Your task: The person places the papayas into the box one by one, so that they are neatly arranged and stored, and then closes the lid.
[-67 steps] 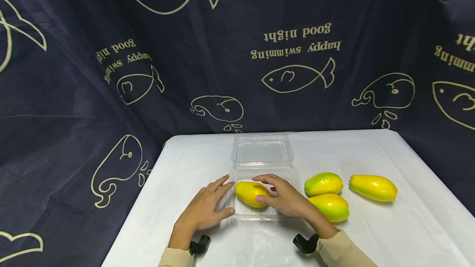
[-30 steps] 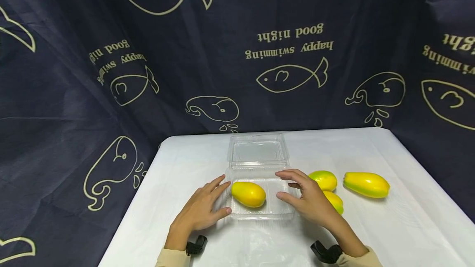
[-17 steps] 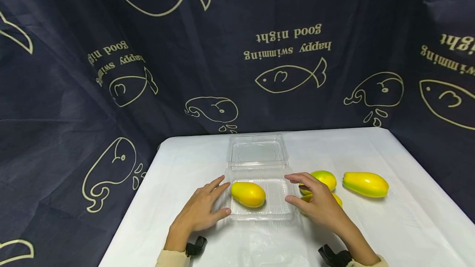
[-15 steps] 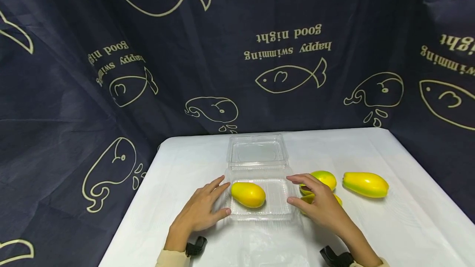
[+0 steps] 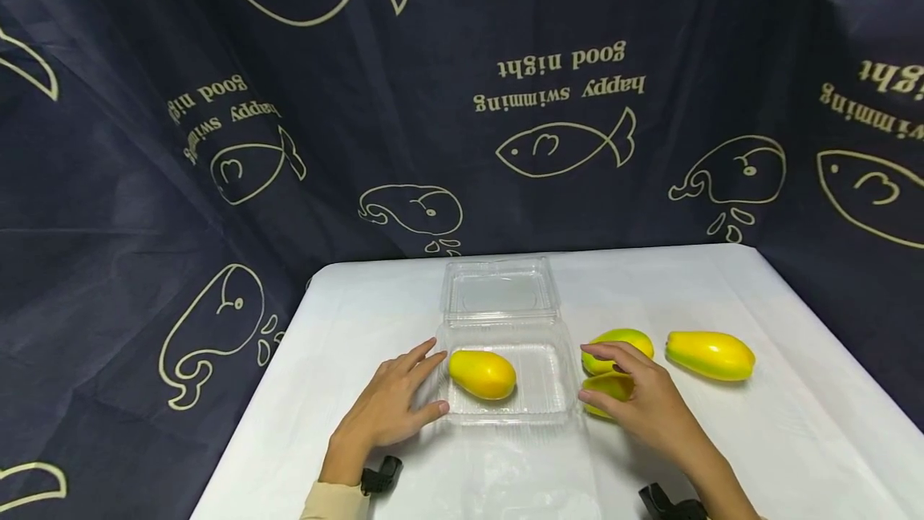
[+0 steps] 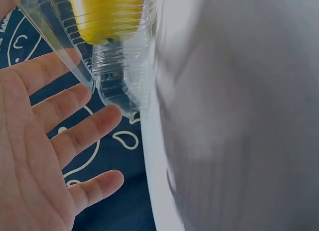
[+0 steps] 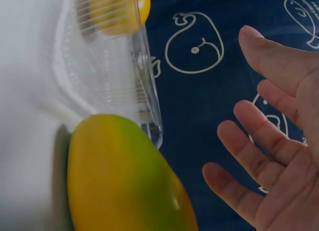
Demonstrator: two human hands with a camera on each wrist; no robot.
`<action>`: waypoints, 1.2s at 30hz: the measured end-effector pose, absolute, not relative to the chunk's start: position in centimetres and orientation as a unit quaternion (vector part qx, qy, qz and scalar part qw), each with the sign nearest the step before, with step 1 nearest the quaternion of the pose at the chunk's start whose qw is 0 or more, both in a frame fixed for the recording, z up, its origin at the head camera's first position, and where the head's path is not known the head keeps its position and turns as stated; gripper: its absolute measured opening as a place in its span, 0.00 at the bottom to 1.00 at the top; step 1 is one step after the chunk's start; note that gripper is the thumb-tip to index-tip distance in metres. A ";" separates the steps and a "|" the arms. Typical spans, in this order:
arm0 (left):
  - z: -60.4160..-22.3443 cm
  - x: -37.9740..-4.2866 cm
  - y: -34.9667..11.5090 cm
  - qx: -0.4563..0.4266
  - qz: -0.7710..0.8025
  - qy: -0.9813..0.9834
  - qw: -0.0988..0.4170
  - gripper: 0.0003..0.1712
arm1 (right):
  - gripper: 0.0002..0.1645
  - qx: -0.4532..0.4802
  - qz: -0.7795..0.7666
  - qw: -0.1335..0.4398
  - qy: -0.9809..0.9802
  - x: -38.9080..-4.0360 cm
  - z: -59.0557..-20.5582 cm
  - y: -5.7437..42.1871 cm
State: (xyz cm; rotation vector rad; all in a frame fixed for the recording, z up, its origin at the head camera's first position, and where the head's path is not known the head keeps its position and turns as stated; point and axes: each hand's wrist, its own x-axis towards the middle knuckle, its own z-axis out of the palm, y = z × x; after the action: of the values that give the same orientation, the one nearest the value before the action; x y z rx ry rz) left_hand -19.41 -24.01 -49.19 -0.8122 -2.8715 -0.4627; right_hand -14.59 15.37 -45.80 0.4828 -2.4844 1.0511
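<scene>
Front papaya [image 5: 609,384]: is lying on the white table [image 5: 794,440], just right of the clear container [image 5: 541,367] and partly hiding under my hand; with that smooth curve, it could be rolling away if I'm catching it off-centre.
Right hand [image 5: 646,393]: is hovering over that fruit, thumb and fingers standing apart, holding nothing; coming in too low, I could be pushing the fruit against the container's side.
Back papaya [image 5: 626,335]: is sitting just behind the front one; my fingertips could be nudging it, the two lying so close.
Boxed papaya [image 5: 482,375]: is resting in the left part of the base; a bump could be sending it rightward, nothing blocking it there.
Left hand [image 5: 390,404]: is spreading its fingers at the container's left edge, gripping nothing; whether it's touching, I'm not telling for sure, so thin plastic could be sliding if knocked.
Lid [image 5: 500,292]: is lying folded back, probably adding little steadiness.
Far papaya [image 5: 711,355]: is lying farther right, posing little risk.
</scene>
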 end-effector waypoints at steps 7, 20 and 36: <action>-49.1 -19.3 -23.8 -0.269 -0.162 -0.948 0.057 0.44 | 0.34 0.183 0.386 0.212 -0.879 -14.2 -46.7 16.3; -49.1 -19.4 -24.1 -0.277 -0.152 -0.947 0.058 0.44 | 0.36 0.170 0.366 0.256 -0.878 -14.0 -48.1 18.7; -49.0 -19.5 -23.9 -0.275 -0.154 -0.948 0.055 0.44 | 0.37 0.161 0.349 0.256 -0.887 -14.6 -49.8 19.9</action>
State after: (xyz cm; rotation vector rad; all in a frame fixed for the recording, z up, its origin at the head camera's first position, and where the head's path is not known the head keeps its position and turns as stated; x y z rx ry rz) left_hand -19.49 -23.92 -49.05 -0.8336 -2.8772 -0.4669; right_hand -14.55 19.85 -49.81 0.4362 -2.4078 0.9481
